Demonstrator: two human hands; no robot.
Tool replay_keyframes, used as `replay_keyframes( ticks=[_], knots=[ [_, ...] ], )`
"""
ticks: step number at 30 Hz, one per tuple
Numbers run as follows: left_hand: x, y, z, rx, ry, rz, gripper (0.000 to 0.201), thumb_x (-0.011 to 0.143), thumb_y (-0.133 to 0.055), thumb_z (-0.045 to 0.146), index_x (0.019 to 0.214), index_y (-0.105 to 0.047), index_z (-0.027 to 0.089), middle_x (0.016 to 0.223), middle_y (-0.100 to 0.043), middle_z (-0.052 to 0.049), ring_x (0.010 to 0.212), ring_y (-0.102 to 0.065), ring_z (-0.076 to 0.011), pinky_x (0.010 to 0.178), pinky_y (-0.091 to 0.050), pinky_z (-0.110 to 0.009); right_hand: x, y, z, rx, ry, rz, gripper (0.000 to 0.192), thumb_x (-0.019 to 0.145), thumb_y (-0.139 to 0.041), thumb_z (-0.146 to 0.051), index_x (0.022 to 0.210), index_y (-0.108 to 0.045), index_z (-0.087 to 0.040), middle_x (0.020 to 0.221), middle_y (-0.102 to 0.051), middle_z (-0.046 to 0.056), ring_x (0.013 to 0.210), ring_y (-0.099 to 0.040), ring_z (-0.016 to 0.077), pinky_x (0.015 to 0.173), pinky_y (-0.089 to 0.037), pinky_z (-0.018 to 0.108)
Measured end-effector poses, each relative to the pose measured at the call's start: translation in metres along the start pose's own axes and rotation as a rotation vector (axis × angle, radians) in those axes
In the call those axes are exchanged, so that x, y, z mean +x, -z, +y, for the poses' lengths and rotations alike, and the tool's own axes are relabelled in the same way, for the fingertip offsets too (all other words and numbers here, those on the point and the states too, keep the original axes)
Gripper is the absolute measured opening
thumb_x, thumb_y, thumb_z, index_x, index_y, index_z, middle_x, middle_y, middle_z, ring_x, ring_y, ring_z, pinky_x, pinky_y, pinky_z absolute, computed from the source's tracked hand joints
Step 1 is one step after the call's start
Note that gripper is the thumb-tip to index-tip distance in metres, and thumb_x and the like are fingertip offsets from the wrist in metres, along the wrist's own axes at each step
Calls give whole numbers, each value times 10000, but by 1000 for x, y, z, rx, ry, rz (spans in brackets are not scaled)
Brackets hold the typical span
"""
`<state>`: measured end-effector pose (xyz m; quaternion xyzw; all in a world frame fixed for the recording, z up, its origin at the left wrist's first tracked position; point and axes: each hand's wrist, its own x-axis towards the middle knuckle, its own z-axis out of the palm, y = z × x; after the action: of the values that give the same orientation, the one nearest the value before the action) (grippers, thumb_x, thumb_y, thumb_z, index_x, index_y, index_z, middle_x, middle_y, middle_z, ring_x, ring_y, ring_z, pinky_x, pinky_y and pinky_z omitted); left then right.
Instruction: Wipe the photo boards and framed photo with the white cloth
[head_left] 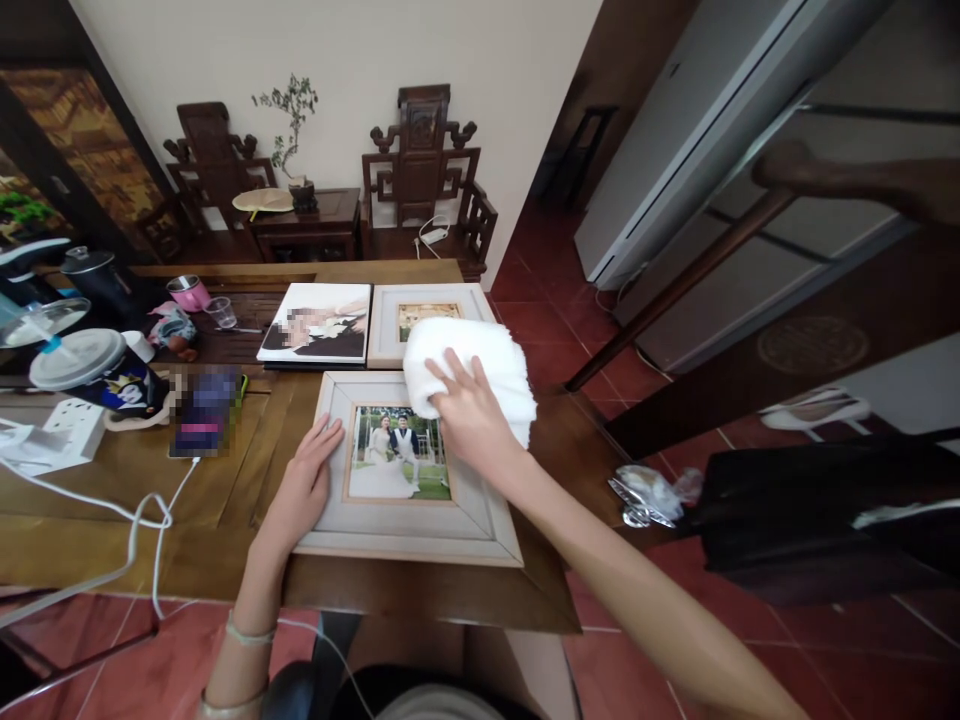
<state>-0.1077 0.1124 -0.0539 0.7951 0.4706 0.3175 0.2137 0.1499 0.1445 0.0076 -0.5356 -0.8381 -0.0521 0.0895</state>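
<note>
Head view, right hand: the right hand (469,415) lies with fingers spread flat on a folded white fluffy towel (471,372), pressing it onto the far right corner of the near pale wooden picture frame with a couple's photo (409,475); the grip is released, a flat palm rather than a clench.
Head view, left hand: the left hand (306,485) rests open on the left rail of the same frame, steadying it; its grip clasps nothing.
Where the frame is: flat on the brown wooden counter (225,490), its near edge just beside the counter's near edge.
Risk: a hard push of the towel towards the near side could slide the frame off the counter edge, since only a flat palm holds it; the towel may also drag over the second pale frame (427,320) lying just beyond.
Around: a photo album with a white cover (319,322) lies far left of the frames; a pink cup (187,292), a white power strip (71,430) and its white cable (142,520) crowd the left side.
In the way: the cable trails near the left elbow and could snag.
</note>
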Motion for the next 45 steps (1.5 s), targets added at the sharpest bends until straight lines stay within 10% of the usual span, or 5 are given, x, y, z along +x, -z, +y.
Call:
replay_keyframes(
  ticks=[6, 16, 27, 38, 45],
  knots=[
    [0, -1, -2, -1, -3, 13, 471, 910, -332, 107, 1339, -516, 171, 1408, -497, -90, 1408, -295, -206, 1157, -262, -491, -17, -27, -17, -109, 13, -75, 282, 767, -500, -8, 881, -735, -116, 1379, -524, 157, 1285, -459, 338, 1099, -338, 482],
    [-1, -3, -3, 15, 10, 3, 481, 901, -324, 93, 1341, -511, 147, 1414, -487, -109, 1406, -297, -212, 1154, -270, -496, -114, 30, -67, 187, 267, -337, 286, 705, -568, -79, 923, -741, -144, 1336, -569, 143, 1283, -476, 319, 1109, -366, 422],
    [-1, 0, -3, -10, -15, -22, 495, 906, -314, 80, 1356, -494, 174, 1429, -469, -101, 1418, -268, -215, 1156, -249, -523, 7, -26, -16, 102, 51, -73, 394, 716, -464, 76, 989, -707, -69, 1526, -285, 177, 1411, -186, 410, 1141, -165, 608],
    [-1, -2, -3, 9, -11, -12, 488, 914, -316, 86, 1370, -475, 161, 1429, -467, -105, 1416, -274, -203, 1162, -257, -493, -84, 35, -81, 232, 388, -565, 310, 758, -634, -163, 1052, -701, -94, 1502, -310, 217, 1351, -278, 486, 1066, -303, 625],
    [-1, -2, -4, 11, -1, -22, 487, 913, -312, 90, 1365, -482, 149, 1428, -469, -107, 1415, -274, -202, 1162, -258, -487, -31, -2, -77, 207, 295, -419, 299, 785, -559, -95, 1048, -702, -85, 1541, -225, 198, 1391, -141, 481, 1109, -193, 634]
  ],
)
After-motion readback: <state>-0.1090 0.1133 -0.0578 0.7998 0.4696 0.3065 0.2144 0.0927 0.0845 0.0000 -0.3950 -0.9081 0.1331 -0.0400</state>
